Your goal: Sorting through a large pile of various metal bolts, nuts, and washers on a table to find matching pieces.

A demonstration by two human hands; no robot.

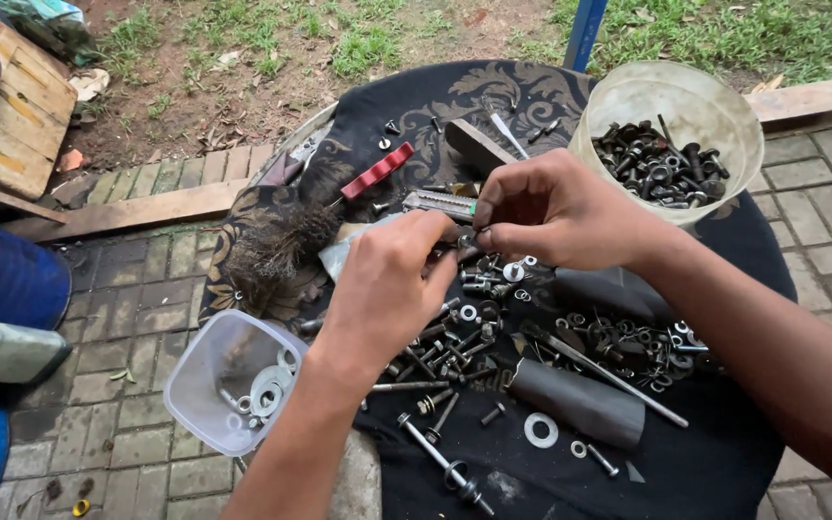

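Over a round table draped in black patterned cloth, my left hand and my right hand meet at the fingertips. Together they pinch a small metal bolt or nut between them. Under the hands lies a heap of bolts, nuts and washers. A long bolt and a large washer lie nearer the front edge.
A round plastic tub of dark bolts stands at the back right. A clear square container with washers sits at the table's left edge. A red-handled brush, a grey tube and a thin rod also lie on the cloth.
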